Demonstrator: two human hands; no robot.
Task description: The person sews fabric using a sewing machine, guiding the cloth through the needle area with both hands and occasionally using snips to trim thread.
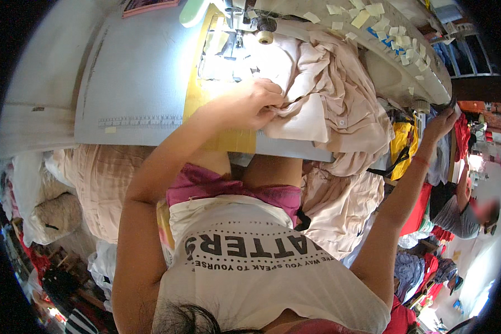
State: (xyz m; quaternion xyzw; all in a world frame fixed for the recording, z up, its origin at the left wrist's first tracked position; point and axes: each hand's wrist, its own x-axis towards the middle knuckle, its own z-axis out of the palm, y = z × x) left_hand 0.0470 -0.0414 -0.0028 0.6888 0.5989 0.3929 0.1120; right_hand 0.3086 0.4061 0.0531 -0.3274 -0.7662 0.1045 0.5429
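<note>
Grey sewing table (133, 83) with heaped beige fabric (328, 89) and sewing machine (406, 61).

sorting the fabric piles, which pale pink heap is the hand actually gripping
The heap on the sewing table: the left hand bunches that pink fabric. The others hang below the table edge.

Pale beige woven cloth garment (323, 94), matt, soft, heavily creased, bunched under left hand (250, 103). Grey laminate sewing table top (133, 83), smooth, dull sheen, scuffed, printed ruler strip along near edge. Yellow flat plastic sheet (197, 94) on table, smooth, slightly glossy. Cream sewing machine body (395, 67), painted metal, smooth, semi-gloss, stuck over with small matt paper tape scraps. Machine needle area far centre, bare shiny metal. Right hand (440, 123) at a dark tool on right, material unclear. Pink-beige ribbed cloth pile (100, 183) near left, matt, soft. White cotton T-shirt (250, 261), matt, black print flat.
</note>
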